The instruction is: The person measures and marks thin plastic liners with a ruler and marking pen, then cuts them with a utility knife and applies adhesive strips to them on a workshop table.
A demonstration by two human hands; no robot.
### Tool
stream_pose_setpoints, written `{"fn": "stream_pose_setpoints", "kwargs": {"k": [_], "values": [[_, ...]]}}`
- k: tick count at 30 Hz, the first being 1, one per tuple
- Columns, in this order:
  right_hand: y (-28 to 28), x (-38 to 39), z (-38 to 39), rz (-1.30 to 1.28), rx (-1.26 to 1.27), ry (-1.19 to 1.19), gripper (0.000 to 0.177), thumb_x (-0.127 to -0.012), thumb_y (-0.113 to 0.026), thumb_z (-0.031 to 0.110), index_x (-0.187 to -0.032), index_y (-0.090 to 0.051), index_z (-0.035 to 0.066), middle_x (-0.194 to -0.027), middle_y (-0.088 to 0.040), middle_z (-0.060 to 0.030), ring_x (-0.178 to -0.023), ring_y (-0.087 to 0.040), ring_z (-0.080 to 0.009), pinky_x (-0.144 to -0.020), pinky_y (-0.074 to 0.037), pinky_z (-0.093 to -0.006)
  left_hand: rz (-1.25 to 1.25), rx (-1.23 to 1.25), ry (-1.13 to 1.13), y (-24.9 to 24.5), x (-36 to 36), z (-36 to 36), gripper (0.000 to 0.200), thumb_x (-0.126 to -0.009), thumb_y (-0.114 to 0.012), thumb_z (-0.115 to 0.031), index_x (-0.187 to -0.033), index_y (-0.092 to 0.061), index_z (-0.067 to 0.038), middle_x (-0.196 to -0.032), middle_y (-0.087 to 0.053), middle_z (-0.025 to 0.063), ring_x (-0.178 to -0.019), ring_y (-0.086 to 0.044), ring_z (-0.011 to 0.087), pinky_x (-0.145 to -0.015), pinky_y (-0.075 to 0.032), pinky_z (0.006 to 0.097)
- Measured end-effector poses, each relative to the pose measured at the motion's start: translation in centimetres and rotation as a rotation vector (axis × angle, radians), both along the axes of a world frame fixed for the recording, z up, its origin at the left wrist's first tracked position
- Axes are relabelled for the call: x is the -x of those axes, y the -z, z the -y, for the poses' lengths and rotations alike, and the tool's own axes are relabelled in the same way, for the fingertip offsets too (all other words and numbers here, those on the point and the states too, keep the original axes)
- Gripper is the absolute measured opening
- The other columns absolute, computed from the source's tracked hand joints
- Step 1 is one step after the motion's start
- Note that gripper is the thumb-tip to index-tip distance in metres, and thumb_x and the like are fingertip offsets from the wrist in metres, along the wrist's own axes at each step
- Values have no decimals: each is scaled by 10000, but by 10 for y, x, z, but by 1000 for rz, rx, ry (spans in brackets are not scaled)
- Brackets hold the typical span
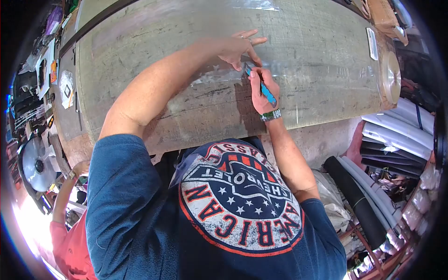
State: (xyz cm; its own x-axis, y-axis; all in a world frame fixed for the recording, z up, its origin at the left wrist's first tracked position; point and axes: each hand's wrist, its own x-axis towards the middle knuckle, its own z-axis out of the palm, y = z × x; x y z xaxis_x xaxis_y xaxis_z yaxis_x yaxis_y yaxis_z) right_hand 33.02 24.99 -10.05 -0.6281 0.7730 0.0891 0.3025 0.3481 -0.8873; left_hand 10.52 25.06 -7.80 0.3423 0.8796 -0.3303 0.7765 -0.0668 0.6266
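My right hand is wrapped round a blue utility knife, its tip pointing up and left at the worktable. My left hand lies just beyond it, fingers spread and pressed down near the knife's tip. Under both hands is what looks like a clear plastic film, shown mainly by its glare and creases; its edges are hard to make out. The film lies across a worn, scratched grey-green worktable.
A roll of clear plastic stands at the table's right end, near a white strip-shaped object. A dark bar crosses the far left. Rolled materials lean at lower right. A person in a red shirt is at lower left.
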Motion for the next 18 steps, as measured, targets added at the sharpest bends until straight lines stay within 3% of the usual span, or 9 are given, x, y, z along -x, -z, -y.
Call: {"fn": "stream_pose_setpoints", "kwargs": {"k": [12,18], "values": [[-8,13,-1,5,-152,-21,113,-985,-667,124,-1029,-656,20,-880,-690,-206,-786,-694,-382,-681,-540,-403,-42,-4,1,3,1,-2,773,-683,-877,-34,-1345,-694,-389,-1749,-127,-16,-1610,-10,335,-1297,-143,547],[-13,14,-7,62,-186,-60,130,-987,-676,163,-1064,-666,59,-842,-711,-200,-750,-735,-352,-637,-544,-393,-50,5,-10,1,0,-1,781,-668,-886,-17,-1337,-703,-376,-1748,-129,-10,-1611,-17,327,-1299,-155,525]]}}
